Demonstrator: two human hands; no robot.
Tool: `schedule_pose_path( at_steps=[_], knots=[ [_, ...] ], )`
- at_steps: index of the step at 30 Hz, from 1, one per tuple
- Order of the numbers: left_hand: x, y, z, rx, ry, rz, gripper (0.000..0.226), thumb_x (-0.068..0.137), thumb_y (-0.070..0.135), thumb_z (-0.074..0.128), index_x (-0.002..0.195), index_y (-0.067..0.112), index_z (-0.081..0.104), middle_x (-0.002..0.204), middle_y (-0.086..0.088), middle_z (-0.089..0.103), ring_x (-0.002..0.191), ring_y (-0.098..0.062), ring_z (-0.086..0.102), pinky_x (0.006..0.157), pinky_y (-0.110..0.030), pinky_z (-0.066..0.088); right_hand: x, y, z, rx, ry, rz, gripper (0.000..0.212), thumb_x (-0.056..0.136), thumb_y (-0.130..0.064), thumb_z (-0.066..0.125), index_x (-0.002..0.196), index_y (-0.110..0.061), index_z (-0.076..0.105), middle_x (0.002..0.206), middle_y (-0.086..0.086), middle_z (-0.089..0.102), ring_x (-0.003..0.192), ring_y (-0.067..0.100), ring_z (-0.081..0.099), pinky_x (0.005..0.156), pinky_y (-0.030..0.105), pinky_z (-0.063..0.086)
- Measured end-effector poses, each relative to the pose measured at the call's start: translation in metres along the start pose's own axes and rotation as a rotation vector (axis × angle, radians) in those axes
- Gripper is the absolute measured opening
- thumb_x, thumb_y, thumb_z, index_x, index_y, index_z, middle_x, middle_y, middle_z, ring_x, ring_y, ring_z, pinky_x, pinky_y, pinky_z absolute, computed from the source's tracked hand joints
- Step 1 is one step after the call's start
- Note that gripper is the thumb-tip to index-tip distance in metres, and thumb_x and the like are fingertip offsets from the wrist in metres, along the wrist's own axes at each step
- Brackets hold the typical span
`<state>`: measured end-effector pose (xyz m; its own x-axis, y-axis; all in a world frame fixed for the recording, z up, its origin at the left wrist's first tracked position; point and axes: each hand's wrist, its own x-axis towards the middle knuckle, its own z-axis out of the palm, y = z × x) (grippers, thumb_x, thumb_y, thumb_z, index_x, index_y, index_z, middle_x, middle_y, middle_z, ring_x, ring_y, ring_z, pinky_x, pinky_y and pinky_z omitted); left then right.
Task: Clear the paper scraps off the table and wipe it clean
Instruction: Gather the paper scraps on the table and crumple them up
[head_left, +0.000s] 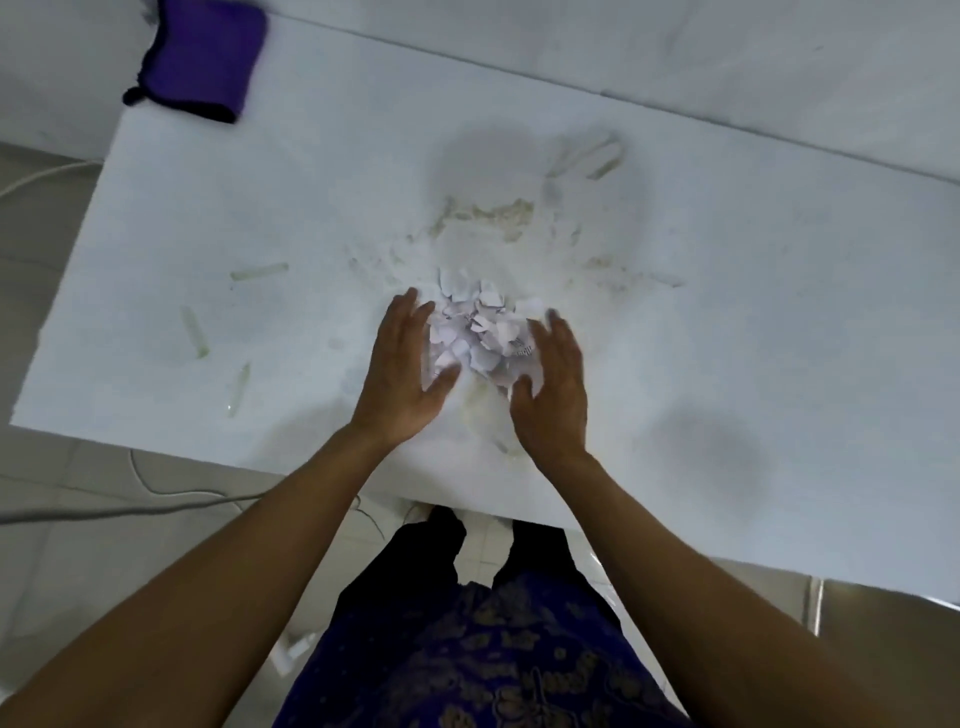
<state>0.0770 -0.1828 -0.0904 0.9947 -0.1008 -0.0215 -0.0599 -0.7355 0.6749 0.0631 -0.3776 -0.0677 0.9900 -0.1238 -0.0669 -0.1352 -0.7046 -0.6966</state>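
White torn paper scraps, heaped in a loose pile at the middle of the pale white tabletop, toward its near edge. Left hand and right hand are flanking the pile, fingers straight, palms facing inward, cupping but gripping nothing. Advice: keeping the little-finger edges flat on the surface while closing in should stop scraps slipping underneath. Yellowish smears are showing around the pile. Folded purple cloth is lying at the far left corner, well apart.

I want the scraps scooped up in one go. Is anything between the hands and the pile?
Nothing visible: the left hand and right hand already flank the paper scraps on the table.
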Motion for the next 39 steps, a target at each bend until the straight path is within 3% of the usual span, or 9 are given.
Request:
schedule_pose_path(
  at_steps=[4,7,12,19,23,27,33,36,39],
  knots=[
    [0.001,-0.012,0.009,0.156,-0.208,0.110,0.122,0.074,0.059,0.077,0.160,0.010,0.005,0.167,-0.014,-0.008,0.154,-0.030,-0.013,0.125,-0.051,0.000,-0.019,0.010,0.010,0.039,-0.029,0.246,0.082,0.086,0.002,0.048,0.157,-0.004,0.008,0.166,0.009,-0.003,0.153,0.022,-0.008,0.124,0.045,0.010],
    [0.013,-0.014,0.012,0.176,-0.236,0.136,0.130,0.069,0.071,0.074,0.160,0.013,0.002,0.168,-0.013,-0.009,0.154,-0.029,-0.014,0.124,-0.051,-0.004,-0.022,-0.005,0.029,0.110,-0.135,0.093,0.079,0.085,0.004,0.040,0.155,0.002,0.004,0.166,0.013,-0.001,0.153,0.025,-0.007,0.124,0.047,0.010],
    [0.023,-0.021,0.011,0.139,-0.248,0.202,0.127,0.069,0.087,0.054,0.159,0.007,0.013,0.168,-0.013,-0.001,0.155,-0.027,-0.007,0.125,-0.050,-0.001,-0.006,-0.018,0.040,0.196,-0.149,0.050,0.095,0.071,0.010,0.041,0.157,-0.005,0.003,0.167,0.005,-0.002,0.153,0.018,-0.004,0.116,0.053,0.030],
    [0.020,-0.017,0.011,0.027,-0.142,0.187,0.091,0.090,0.055,0.064,0.155,0.005,0.026,0.167,-0.011,0.015,0.156,-0.023,0.007,0.125,-0.051,0.008,-0.003,0.009,0.018,0.081,-0.133,0.065,0.098,0.073,0.004,0.052,0.157,-0.008,0.004,0.167,0.001,-0.002,0.153,0.014,-0.005,0.118,0.050,0.029],
    [0.031,-0.015,0.011,0.040,0.034,0.071,0.060,0.105,0.033,0.049,0.154,0.005,0.030,0.166,-0.011,0.017,0.155,-0.024,0.008,0.126,-0.046,0.007,0.006,0.009,0.021,0.005,-0.151,0.020,0.099,0.072,0.002,0.055,0.157,-0.007,0.005,0.167,0.003,-0.001,0.153,0.016,-0.007,0.122,0.049,0.017],
    [0.050,-0.018,0.020,0.103,-0.047,0.011,0.061,0.107,0.035,0.034,0.158,0.006,0.019,0.167,-0.011,0.012,0.156,-0.022,0.005,0.126,-0.037,-0.002,0.026,-0.001,0.031,-0.049,-0.198,0.013,0.094,0.079,-0.003,0.056,0.157,-0.007,0.004,0.167,0.006,-0.002,0.153,0.016,-0.007,0.125,0.042,0.009],
    [0.038,-0.007,0.007,-0.114,0.005,0.065,0.060,0.105,0.033,0.037,0.156,0.005,0.025,0.166,-0.010,0.018,0.155,-0.020,0.010,0.126,-0.046,0.007,0.041,0.000,0.022,0.050,-0.139,-0.007,0.093,0.072,0.004,0.052,0.156,-0.005,0.013,0.166,0.007,0.007,0.154,0.017,0.000,0.124,0.045,0.012],
    [0.026,-0.024,-0.001,0.036,-0.081,0.173,0.077,0.100,0.040,0.052,0.158,0.003,0.017,0.168,-0.012,0.007,0.156,-0.026,0.003,0.126,-0.047,0.006,0.045,0.004,0.021,0.062,-0.162,0.001,0.088,0.073,-0.001,0.042,0.157,-0.006,0.014,0.166,0.006,0.008,0.153,0.016,0.001,0.124,0.045,0.014],
    [0.027,-0.031,0.010,0.215,-0.123,0.202,0.074,0.105,0.044,0.039,0.158,0.002,0.011,0.168,-0.016,0.004,0.156,-0.027,-0.001,0.126,-0.048,0.009,0.046,0.003,0.029,0.079,-0.222,-0.083,0.080,0.082,-0.001,0.042,0.157,-0.005,0.013,0.166,0.007,0.008,0.153,0.018,0.003,0.125,0.039,0.012]
  ],
)
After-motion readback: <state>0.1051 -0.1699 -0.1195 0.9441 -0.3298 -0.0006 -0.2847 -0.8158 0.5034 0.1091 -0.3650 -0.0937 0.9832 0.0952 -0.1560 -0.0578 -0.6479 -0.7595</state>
